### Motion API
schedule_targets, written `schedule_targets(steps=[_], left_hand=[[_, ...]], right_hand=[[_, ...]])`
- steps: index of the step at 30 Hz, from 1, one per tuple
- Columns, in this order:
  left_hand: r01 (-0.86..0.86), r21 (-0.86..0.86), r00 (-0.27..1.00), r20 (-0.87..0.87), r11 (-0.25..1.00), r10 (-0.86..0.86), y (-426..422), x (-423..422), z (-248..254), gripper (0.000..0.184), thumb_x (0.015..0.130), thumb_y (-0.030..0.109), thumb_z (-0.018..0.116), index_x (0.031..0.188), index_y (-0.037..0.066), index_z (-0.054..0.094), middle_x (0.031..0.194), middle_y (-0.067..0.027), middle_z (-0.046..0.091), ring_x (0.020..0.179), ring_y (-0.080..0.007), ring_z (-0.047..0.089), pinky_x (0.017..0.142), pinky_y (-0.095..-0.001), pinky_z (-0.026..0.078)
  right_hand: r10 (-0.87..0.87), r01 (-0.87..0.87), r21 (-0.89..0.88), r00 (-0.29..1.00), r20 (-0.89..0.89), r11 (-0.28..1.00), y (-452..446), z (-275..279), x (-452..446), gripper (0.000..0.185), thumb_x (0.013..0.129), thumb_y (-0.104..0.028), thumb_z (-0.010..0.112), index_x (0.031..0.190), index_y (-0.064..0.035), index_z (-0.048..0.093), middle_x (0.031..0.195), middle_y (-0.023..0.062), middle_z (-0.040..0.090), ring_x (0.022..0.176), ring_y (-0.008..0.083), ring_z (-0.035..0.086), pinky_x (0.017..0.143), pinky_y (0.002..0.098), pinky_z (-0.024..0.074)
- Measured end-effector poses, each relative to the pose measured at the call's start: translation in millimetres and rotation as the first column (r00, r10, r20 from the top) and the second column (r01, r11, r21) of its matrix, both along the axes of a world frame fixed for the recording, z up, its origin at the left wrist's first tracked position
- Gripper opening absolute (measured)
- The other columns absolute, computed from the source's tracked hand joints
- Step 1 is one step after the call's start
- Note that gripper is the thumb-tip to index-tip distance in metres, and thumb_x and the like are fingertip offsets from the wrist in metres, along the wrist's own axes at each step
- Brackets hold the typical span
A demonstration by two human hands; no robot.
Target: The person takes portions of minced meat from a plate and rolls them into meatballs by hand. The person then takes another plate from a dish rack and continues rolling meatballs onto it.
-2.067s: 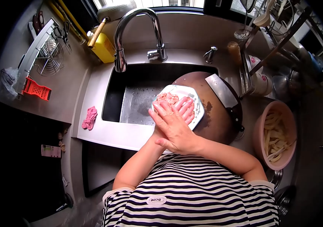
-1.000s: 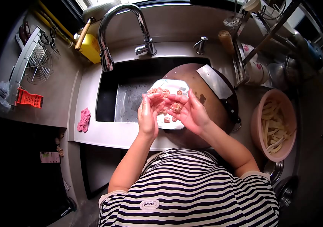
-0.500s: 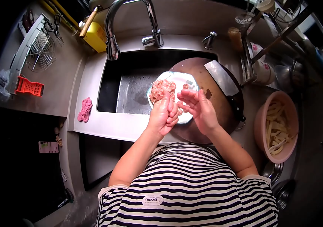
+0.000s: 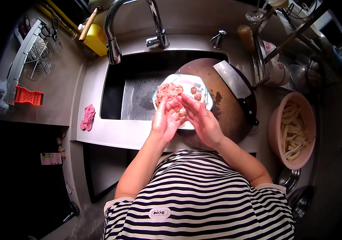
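A white plate carries a mound of raw minced meat at its left and small meatballs at its right. My left hand is over the plate's near edge, palm up, fingers loosely spread. My right hand leans in beside it, fingers stretched out, their tips close to the left fingers. Between the hands shows one meatball; whether it lies on my left fingers or on the plate I cannot tell. Under the plate is a round brown board, partly over the sink.
A cleaver lies on the board, its black handle at the right. The sink has a curved tap behind it. A pink cloth is at the left, a pink bowl of pale strips at the right.
My left hand has opened from a closed fist. My right hand has moved left, close to it, after standing apart. Earlier still, the two hands were pressed together over the plate.
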State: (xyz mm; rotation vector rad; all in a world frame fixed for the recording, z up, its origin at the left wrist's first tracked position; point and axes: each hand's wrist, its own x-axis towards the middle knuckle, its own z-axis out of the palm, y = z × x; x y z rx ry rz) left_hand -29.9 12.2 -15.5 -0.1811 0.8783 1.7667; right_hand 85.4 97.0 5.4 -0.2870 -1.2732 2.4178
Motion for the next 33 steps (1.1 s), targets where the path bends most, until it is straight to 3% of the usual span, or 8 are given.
schedule_targets(steps=[5, 10, 13, 17, 19, 24, 28, 33], left_hand=[[0.011, 0.081, 0.988, 0.15, 0.997, -0.023, 2.9, 6.7, 6.2, 0.033, 0.09, 0.039, 0.048, 0.08, 0.009, 0.057, 0.079, -0.004, 0.06, 0.075, -0.0149, 0.058, 0.063, -0.0301, 0.048], [0.151, 0.088, 0.98, -0.144, 0.985, -0.138, -1.6, 6.2, 0.5, 0.048, 0.091, 0.044, 0.043, 0.059, 0.009, 0.045, 0.054, -0.001, 0.047, 0.041, -0.0086, 0.04, 0.038, -0.0167, 0.031], [0.147, -0.103, 0.711, -0.68, 0.984, -0.178, -0.3, 20.7, -3.8, 0.051, 0.092, 0.045, 0.04, 0.063, 0.005, 0.05, 0.061, -0.0038, 0.053, 0.049, -0.0084, 0.047, 0.042, -0.0173, 0.037], [0.085, -0.052, 0.163, -0.984, 0.995, -0.066, 2.8, 22.6, 0.1, 0.05, 0.095, 0.04, 0.034, 0.083, -0.002, 0.059, 0.089, -0.0108, 0.059, 0.084, -0.0175, 0.055, 0.079, -0.0298, 0.044], [-0.003, -0.015, 0.328, -0.945, 1.0, -0.013, 3.6, 12.7, 2.4, 0.044, 0.096, 0.033, 0.037, 0.082, -0.002, 0.06, 0.089, -0.0101, 0.06, 0.087, -0.0164, 0.055, 0.079, -0.0288, 0.043], [-0.161, 0.002, 0.502, -0.861, 0.987, 0.083, -9.8, -11.1, 12.9, 0.025, 0.092, 0.016, 0.048, 0.082, -0.002, 0.061, 0.082, -0.0048, 0.062, 0.076, -0.0086, 0.054, 0.073, -0.0234, 0.043], [-0.174, -0.048, 0.524, -0.85, 0.984, 0.051, -16.5, -19.9, 4.3, 0.019, 0.091, 0.013, 0.049, 0.085, 0.0, 0.061, 0.088, -0.0054, 0.062, 0.081, -0.0092, 0.055, 0.077, -0.0235, 0.042], [-0.186, -0.032, 0.5, -0.863, 0.982, 0.067, -20.9, -24.3, -1.7, 0.018, 0.091, 0.013, 0.05, 0.084, 0.001, 0.062, 0.088, -0.0043, 0.063, 0.08, -0.0078, 0.055, 0.073, -0.0229, 0.044]], right_hand=[[-0.058, 0.06, 0.063, 0.998, -0.038, 0.996, 8.9, 15.4, 6.3, 0.054, 0.095, -0.04, 0.033, 0.126, 0.0037, 0.038, 0.12, 0.0183, 0.051, 0.108, 0.024, 0.054, 0.093, 0.0343, 0.0424], [-0.151, 0.153, -0.004, 0.979, 0.14, 0.988, 19.1, -8.3, 10.1, 0.047, 0.096, -0.036, 0.032, 0.118, 0.0025, 0.047, 0.113, 0.0158, 0.056, 0.102, 0.0238, 0.057, 0.085, 0.0343, 0.0467], [-0.044, 0.132, -0.332, 0.965, 0.26, 0.934, 12.3, -31.9, 11.8, 0.048, 0.094, -0.043, 0.035, 0.115, -0.0019, 0.049, 0.111, 0.0105, 0.054, 0.101, 0.0178, 0.052, 0.086, 0.0339, 0.0444], [0.178, 0.043, -0.665, 0.949, 0.262, 0.745, 0.7, -38.9, 14.5, 0.051, 0.093, -0.046, 0.033, 0.121, -0.0051, 0.043, 0.114, 0.0102, 0.052, 0.108, 0.026, 0.049, 0.093, 0.0428, 0.0394], [0.185, 0.05, -0.7, 0.949, 0.256, 0.713, 9.4, -41.4, 13.8, 0.04, 0.093, -0.035, 0.042, 0.117, -0.0041, 0.05, 0.114, 0.0118, 0.053, 0.108, 0.0254, 0.051, 0.092, 0.0413, 0.0405], [-0.143, 0.14, 0.028, 0.965, 0.218, 0.99, 54.4, -30.5, -16.0, 0.038, 0.088, -0.01, 0.049, 0.123, 0.0045, 0.043, 0.111, 0.0108, 0.054, 0.103, 0.0225, 0.055, 0.085, 0.0339, 0.0463], [-0.246, 0.033, 0.641, 0.938, 0.246, 0.766, 82.6, -37.1, -55.2, 0.031, 0.082, -0.008, 0.054, 0.112, 0.0003, 0.054, 0.091, 0.0081, 0.059, 0.091, 0.0195, 0.058, 0.077, 0.0295, 0.0466], [-0.397, -0.186, 0.98, 0.896, 0.198, 0.07, 103.9, -52.2, -73.3, 0.027, 0.075, -0.012, 0.062, 0.101, -0.0062, 0.061, 0.095, 0.0104, 0.06, 0.082, 0.0275, 0.06, 0.073, 0.0345, 0.0479]])
